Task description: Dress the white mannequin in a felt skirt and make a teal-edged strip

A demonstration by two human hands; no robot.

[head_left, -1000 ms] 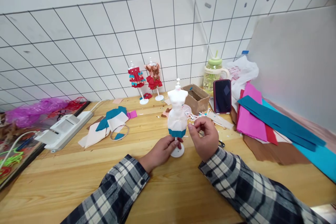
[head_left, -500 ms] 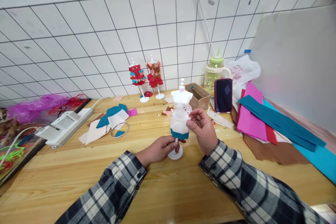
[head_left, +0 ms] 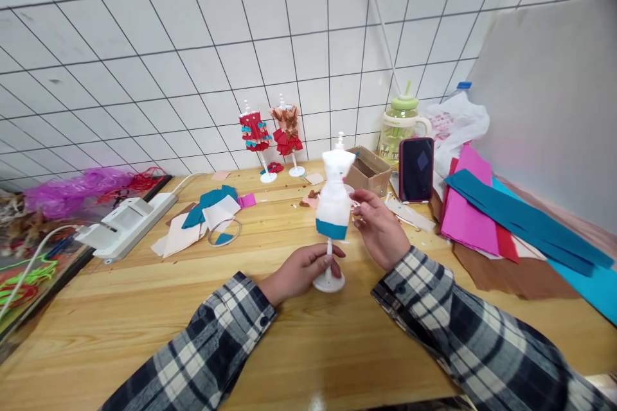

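Observation:
A miniature dress form point(head_left: 333, 196) stands upright on a white pole with a round base point(head_left: 329, 283). It is wrapped in white, with a teal band point(head_left: 331, 229) round its lower edge. My left hand point(head_left: 303, 270) closes its fingers round the pole just above the base. Beside the form's right side, my right hand point(head_left: 380, 231) has its fingers loosely bent and apart, with the tips close to the white wrap. Whether those tips touch the wrap is hard to see.
Two dressed forms, one red and blue point(head_left: 254, 131), one brown and red point(head_left: 286, 131), stand by the wall. A cardboard box point(head_left: 369, 170), phone point(head_left: 416, 170) and jug point(head_left: 400, 128) are behind. Coloured sheets point(head_left: 470, 205) lie right; paper scraps point(head_left: 186, 231) and a power strip point(head_left: 130, 228) lie left.
The dress form has turned a little on its pole, and its teal band now looks straighter. My right hand's fingertips have come slightly away from its side. The camera view has shifted slightly.

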